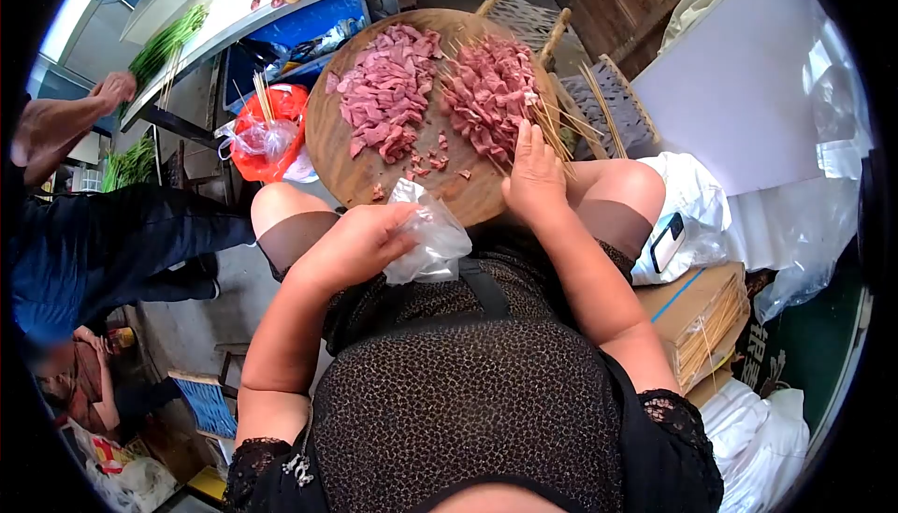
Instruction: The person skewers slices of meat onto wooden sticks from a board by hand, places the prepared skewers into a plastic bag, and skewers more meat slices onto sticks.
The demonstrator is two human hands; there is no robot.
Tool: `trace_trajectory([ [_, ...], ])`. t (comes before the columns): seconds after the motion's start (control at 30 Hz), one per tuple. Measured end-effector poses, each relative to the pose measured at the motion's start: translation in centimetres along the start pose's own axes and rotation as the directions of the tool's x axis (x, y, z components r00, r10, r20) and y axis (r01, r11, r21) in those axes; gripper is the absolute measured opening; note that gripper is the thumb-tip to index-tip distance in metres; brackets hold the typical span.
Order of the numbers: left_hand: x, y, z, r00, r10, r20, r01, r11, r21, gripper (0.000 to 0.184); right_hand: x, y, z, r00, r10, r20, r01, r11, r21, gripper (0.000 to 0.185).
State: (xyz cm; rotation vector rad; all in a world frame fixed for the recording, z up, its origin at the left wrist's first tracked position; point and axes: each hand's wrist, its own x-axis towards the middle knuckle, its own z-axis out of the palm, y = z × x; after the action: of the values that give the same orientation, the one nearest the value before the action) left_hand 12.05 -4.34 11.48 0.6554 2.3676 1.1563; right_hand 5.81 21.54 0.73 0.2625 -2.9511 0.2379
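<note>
Food-prep workroom, seemingly: meat skewers (488,92) on round table (339,174), box of sticks (702,335), greens (168,43)

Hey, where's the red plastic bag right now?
The red plastic bag is left of the round wooden board in the head view, just beyond the left knee.

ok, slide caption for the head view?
Left hand holding a clear plastic bag, right hand at the skewered meat, beside loose meat strips on a round wooden table.
</note>
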Motion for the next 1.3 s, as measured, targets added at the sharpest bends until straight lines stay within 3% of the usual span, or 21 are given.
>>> trace_trajectory([
  [0.17, 0.4, -1.4, -1.1, 0.998, 0.035, -0.050, -0.037, 0.998, -0.045, 0.028, 1.2, 1.0, 1.8, 0.999, 0.047, 0.018, -0.047, 0.999, -0.015, 0.081],
  [0.23, 1.0, -1.9, -2.3, 0.997, -0.018, -0.074, 0.009, 0.993, -0.119, 0.029, 1.9, 1.3, 2.1, 0.996, 0.086, -0.010, -0.085, 0.996, 0.021, 0.075],
  [0.27, 1.4, -1.9, -3.1, 0.996, -0.052, -0.071, 0.037, 0.978, -0.203, 0.031, 2.3, 1.5, 2.0, 0.995, 0.084, -0.059, -0.085, 0.996, -0.008, 0.063],
  [0.3, 2.0, -2.4, -3.9, 0.995, -0.058, -0.079, 0.031, 0.951, -0.308, 0.029, 2.9, 1.3, 1.3, 0.995, 0.086, -0.054, -0.087, 0.996, -0.013, 0.063],
  [0.37, 3.4, -3.4, -5.5, 0.990, -0.078, -0.117, 0.010, 0.871, -0.492, 0.027, 4.0, 1.0, 0.2, 0.946, 0.253, 0.204, -0.270, 0.961, 0.059, 0.054],
  [0.43, 4.6, -5.3, -6.4, 0.986, -0.069, -0.149, -0.007, 0.888, -0.460, 0.026, 4.6, 0.9, -0.2, 0.939, 0.285, 0.193, -0.298, 0.954, 0.043, 0.047],
  [0.5, 5.3, -6.4, -6.7, 0.974, -0.091, -0.206, -0.026, 0.863, -0.505, 0.026, 5.5, 0.8, -0.6, 0.874, 0.351, 0.337, -0.398, 0.914, 0.081, 0.041],
  [0.53, 5.5, -6.9, -6.3, 0.967, -0.143, -0.211, -0.008, 0.810, -0.587, 0.024, 6.0, 1.1, -0.5, 0.864, 0.338, 0.374, -0.405, 0.907, 0.113, 0.035],
  [0.63, 5.8, -7.4, -5.9, 0.984, -0.105, -0.144, 0.004, 0.822, -0.569, 0.022, 6.8, 0.1, -1.6, 0.842, 0.297, 0.450, -0.359, 0.932, 0.056, 0.033],
  [0.77, 6.6, -7.2, -6.2, 0.982, -0.078, -0.172, -0.027, 0.844, -0.536, 0.022, 6.0, -0.2, 1.0, 0.954, 0.168, 0.250, -0.178, 0.984, 0.020, 0.029],
  [0.93, 7.0, -7.1, -6.6, 0.957, -0.108, -0.269, -0.066, 0.821, -0.567, 0.022, 6.0, -0.6, 0.5, 0.919, 0.240, 0.312, -0.266, 0.963, 0.044, 0.028],
  [1.03, 6.9, -7.0, -6.8, 0.943, -0.143, -0.300, -0.071, 0.795, -0.602, 0.023, 5.5, 0.0, -0.1, 0.917, 0.196, 0.348, -0.267, 0.948, 0.170, 0.029],
  [1.3, 6.5, -7.3, -7.5, 0.915, -0.193, -0.354, -0.105, 0.734, -0.671, 0.027, 4.3, 0.4, -1.8, 0.943, 0.199, 0.267, -0.262, 0.937, 0.230, 0.024],
])
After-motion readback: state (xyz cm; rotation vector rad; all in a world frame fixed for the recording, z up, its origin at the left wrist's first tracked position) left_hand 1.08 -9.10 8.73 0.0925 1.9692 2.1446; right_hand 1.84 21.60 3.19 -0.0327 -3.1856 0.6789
